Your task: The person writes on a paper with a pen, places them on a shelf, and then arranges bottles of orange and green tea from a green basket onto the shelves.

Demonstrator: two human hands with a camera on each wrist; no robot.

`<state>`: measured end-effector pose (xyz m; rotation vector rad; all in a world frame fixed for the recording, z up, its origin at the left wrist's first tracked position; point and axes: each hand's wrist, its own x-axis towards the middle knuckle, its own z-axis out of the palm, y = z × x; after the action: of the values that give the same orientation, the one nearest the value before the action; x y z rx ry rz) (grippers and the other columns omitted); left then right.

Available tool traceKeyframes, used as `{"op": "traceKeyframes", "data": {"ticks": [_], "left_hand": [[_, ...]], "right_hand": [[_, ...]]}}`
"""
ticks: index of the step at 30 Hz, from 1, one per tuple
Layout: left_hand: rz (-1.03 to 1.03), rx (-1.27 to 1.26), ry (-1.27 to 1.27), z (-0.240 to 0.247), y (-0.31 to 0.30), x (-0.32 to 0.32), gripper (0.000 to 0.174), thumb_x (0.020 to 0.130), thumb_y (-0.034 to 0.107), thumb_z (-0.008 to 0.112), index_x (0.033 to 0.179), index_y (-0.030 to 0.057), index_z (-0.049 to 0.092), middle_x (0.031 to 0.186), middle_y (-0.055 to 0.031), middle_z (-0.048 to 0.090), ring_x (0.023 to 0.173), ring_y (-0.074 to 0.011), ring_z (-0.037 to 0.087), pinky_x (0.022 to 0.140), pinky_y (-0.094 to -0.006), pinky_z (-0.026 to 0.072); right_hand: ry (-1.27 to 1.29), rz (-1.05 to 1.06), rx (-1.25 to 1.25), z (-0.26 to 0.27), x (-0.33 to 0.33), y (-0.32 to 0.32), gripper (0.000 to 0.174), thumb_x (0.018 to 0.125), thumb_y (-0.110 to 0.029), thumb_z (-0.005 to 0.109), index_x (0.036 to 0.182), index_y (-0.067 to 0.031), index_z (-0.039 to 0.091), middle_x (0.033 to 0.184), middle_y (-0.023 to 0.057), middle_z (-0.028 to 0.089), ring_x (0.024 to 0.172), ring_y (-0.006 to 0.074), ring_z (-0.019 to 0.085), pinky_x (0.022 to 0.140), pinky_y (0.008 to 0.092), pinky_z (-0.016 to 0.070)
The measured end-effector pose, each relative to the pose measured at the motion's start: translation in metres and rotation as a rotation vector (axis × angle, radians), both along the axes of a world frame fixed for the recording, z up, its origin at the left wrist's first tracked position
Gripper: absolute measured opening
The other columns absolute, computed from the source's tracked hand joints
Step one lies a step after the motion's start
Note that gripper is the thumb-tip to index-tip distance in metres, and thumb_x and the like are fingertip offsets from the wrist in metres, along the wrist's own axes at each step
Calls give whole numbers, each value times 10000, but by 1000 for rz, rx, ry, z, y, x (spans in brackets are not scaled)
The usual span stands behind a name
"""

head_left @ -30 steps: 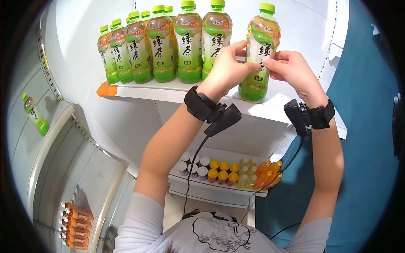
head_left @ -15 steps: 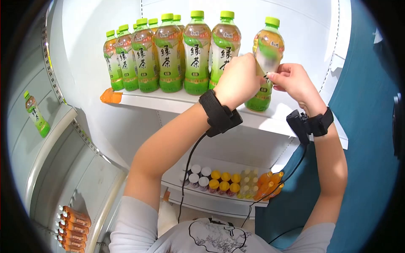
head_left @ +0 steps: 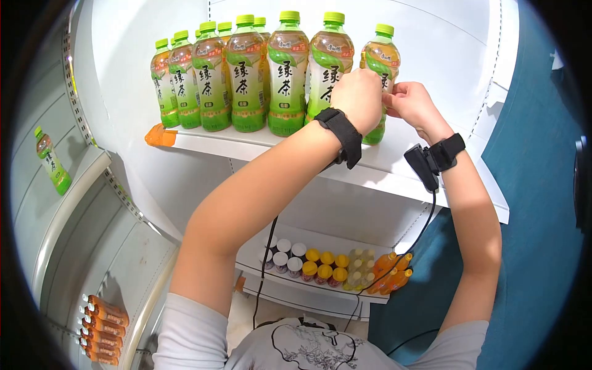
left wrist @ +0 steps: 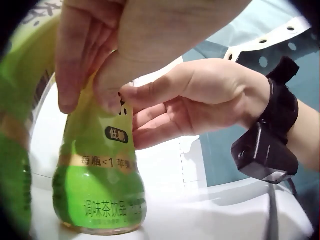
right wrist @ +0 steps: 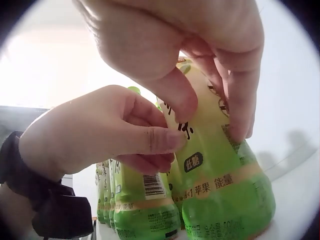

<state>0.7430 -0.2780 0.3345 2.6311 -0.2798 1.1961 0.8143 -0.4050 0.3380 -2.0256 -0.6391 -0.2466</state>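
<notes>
A green tea bottle (head_left: 380,52) with a lime cap stands upright at the right end of a row on the white shelf (head_left: 246,147). Both hands hold it at mid-height. My left hand (head_left: 359,102) comes from its left, hiding most of the label in the head view. In the left wrist view, that hand's thumb lies on the label's front, the other fingers at the left side. My right hand (head_left: 414,106) grips the right side, thumb on the label and fingers curled round the side, as the right wrist view shows. Close by on the left stands a matching bottle (head_left: 332,52).
Several more green tea bottles (head_left: 246,80) fill the shelf leftward, with an orange piece (head_left: 161,135) at its left end. Lower down, a shelf holds small capped bottles (head_left: 308,262) and orange drinks (head_left: 391,271). Side shelves carry one tea bottle (head_left: 52,160) and several brown bottles (head_left: 103,330).
The held bottle has shifted left and back, nearer the row. My left hand has turned across its front, and the right hand has moved left with it.
</notes>
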Motion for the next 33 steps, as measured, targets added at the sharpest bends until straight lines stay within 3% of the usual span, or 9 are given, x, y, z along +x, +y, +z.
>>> {"op": "traceKeyframes", "data": {"ticks": [13,22,28,31,33], "left_hand": [[237,86,6,-5,-11,23,64,717,56,589,763,40,631,721,-134,635,696,-266,646,593,-346,533],[213,107,-41,-8,-8,23,57,713,59,595,747,29,629,722,-142,634,697,-269,646,593,-340,534],[181,100,-55,-9,-7,18,58,704,46,597,737,6,624,717,-156,628,691,-286,642,591,-344,533],[160,69,-90,-10,-7,16,56,698,32,597,733,-5,620,713,-162,625,696,-295,639,597,-352,532],[137,63,-123,-10,-6,11,60,701,33,598,732,-16,614,703,-168,619,694,-296,637,602,-358,526]], "right_hand": [[-8,-10,-3,0,30,24,193,740,-120,650,789,65,624,756,112,632,690,158,615,619,275,490],[53,81,110,-4,28,24,213,750,-103,642,849,83,609,803,117,629,712,161,614,651,273,501],[43,115,77,-10,39,20,276,761,-170,642,849,89,604,791,118,622,699,163,600,633,281,484],[23,85,27,-6,30,19,323,742,-213,661,839,89,604,787,132,622,695,167,594,627,285,469],[-138,-183,-148,1,14,17,372,722,-228,678,868,104,594,783,140,620,703,171,595,630,283,462]]}}
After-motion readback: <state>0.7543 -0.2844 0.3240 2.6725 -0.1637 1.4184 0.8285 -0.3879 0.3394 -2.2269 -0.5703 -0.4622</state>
